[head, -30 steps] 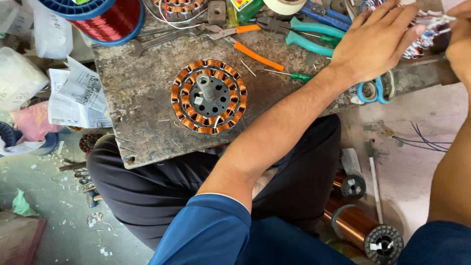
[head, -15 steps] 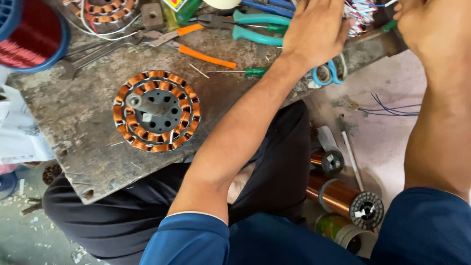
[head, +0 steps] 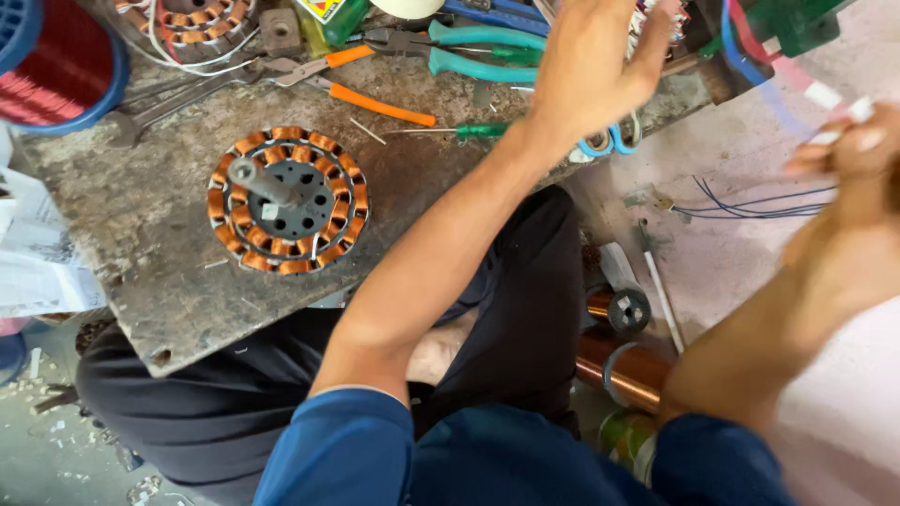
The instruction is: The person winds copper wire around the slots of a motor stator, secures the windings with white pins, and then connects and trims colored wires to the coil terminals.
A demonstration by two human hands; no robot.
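My left hand reaches across the worn metal bench to its far right end, fingers spread and holding nothing, just short of a bundle of coloured wires. My right hand is blurred out past the bench's right side, fingertips pinched on small white sleeve pieces. Red and blue wires run from there up to a green part. A round motor stator with orange copper coils and a centre shaft lies flat on the bench, left of my forearm.
Teal pliers, orange-handled cutters, a green screwdriver and blue scissors lie along the bench's far edge. A red wire spool and a second stator sit far left. Copper wire spools stand on the floor.
The view has shifted, so the bench sits further right. My left hand has opened its fingers near the wire bundle. My right hand has pulled away to the right and down.
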